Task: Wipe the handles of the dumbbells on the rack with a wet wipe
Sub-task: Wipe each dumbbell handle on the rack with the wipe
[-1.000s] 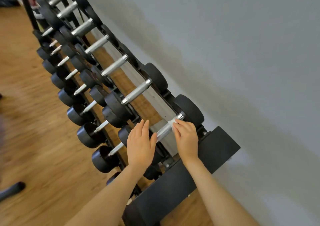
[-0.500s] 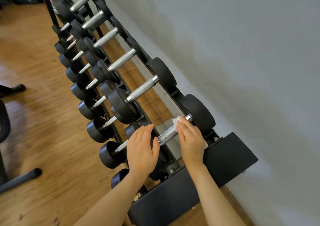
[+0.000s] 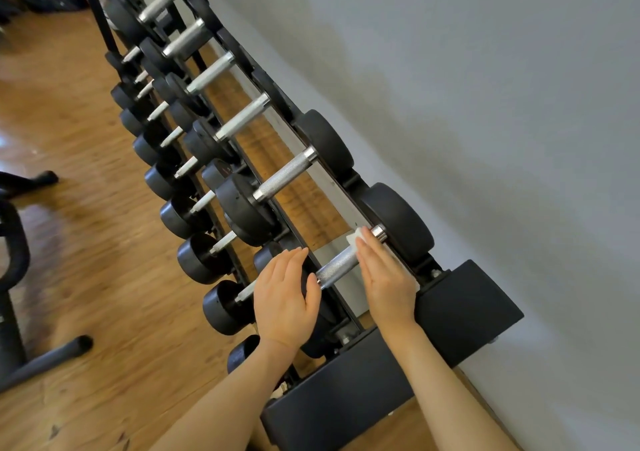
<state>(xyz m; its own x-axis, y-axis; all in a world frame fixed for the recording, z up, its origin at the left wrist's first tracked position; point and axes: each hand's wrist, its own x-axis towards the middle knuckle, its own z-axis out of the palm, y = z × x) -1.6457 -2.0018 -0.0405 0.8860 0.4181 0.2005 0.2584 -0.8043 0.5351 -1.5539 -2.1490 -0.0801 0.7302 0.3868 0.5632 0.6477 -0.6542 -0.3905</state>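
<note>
Currently wiping nearest dumbbell at near end of rack (image 3: 460, 298), top tier. Left hand (image 3: 282, 298) flat, fingers straight, resting on front head of dumbbell (image 3: 311, 298), steadying, grasping nothing. Knurled handle (image 3: 337, 265) bare between hands. Right hand (image 3: 386, 275) presses wet wipe (image 3: 355, 237) onto handle's far end with straight fingers. Next move likely calls for drawing wipe along bare stretch, then shifting to next handle (image 3: 285, 177) up rack.

Right hand (image 3: 388, 277) hides most of the wet wipe (image 3: 356, 237).
</note>
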